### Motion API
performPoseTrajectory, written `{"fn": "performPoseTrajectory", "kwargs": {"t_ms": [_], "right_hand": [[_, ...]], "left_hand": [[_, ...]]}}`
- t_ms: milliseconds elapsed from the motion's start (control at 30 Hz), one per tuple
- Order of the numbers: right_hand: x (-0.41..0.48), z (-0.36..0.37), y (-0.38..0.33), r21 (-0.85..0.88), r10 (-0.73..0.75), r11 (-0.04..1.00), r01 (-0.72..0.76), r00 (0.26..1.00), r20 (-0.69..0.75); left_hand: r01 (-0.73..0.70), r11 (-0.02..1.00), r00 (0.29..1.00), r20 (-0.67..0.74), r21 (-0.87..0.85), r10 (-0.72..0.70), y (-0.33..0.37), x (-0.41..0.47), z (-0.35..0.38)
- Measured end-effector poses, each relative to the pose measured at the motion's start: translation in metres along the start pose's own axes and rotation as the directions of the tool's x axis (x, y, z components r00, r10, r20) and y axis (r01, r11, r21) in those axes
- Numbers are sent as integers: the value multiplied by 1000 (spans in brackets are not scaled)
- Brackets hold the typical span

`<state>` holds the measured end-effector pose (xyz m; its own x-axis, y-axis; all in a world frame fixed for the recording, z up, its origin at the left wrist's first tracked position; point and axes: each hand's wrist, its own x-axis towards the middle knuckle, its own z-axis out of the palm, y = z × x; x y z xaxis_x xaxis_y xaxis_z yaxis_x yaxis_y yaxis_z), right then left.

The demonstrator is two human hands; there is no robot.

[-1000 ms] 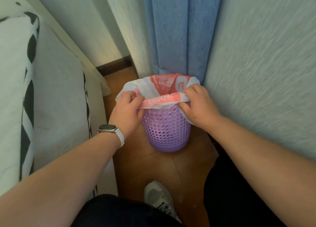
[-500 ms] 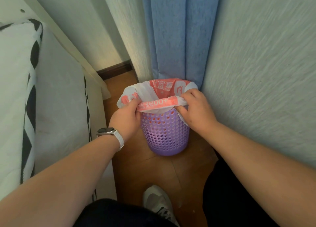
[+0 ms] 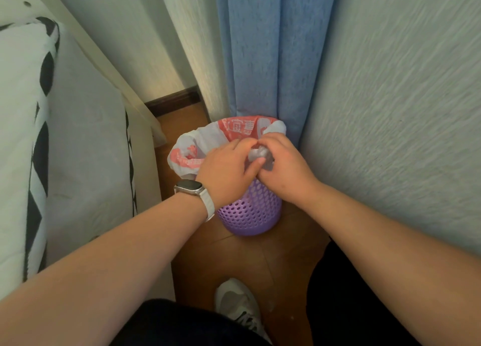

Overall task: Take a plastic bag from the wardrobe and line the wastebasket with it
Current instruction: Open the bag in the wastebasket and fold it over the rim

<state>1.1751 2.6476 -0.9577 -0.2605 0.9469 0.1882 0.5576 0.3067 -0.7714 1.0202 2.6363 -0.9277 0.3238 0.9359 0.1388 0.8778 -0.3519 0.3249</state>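
Observation:
A purple perforated wastebasket (image 3: 250, 215) stands on the wooden floor in the corner below a blue curtain. A white plastic bag with red print (image 3: 205, 140) sits in it, its edge folded out over the rim on the left and far sides. My left hand (image 3: 225, 168) and my right hand (image 3: 282, 164) meet over the near right rim. Together they pinch a bunched, crumpled piece of the bag (image 3: 260, 154) between their fingers. A watch is on my left wrist.
A bed with a white, black-patterned cover (image 3: 65, 137) fills the left side. A textured wall (image 3: 390, 111) rises close on the right, the blue curtain (image 3: 263, 48) hangs behind the basket. My white shoe (image 3: 238, 306) rests on the floor in front.
My left hand moved from the basket's left rim to the right side, joining my right hand. The near edge of the bag is now gathered into a bunch between both hands.

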Motion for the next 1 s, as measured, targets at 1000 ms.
{"fn": "performPoseTrajectory", "kwargs": {"t_ms": [1000], "right_hand": [[20,-21,-55,98,-5,994,45,926,-376]], "left_hand": [[-145,953,958,-204,266,202,3,8,-105]]}}
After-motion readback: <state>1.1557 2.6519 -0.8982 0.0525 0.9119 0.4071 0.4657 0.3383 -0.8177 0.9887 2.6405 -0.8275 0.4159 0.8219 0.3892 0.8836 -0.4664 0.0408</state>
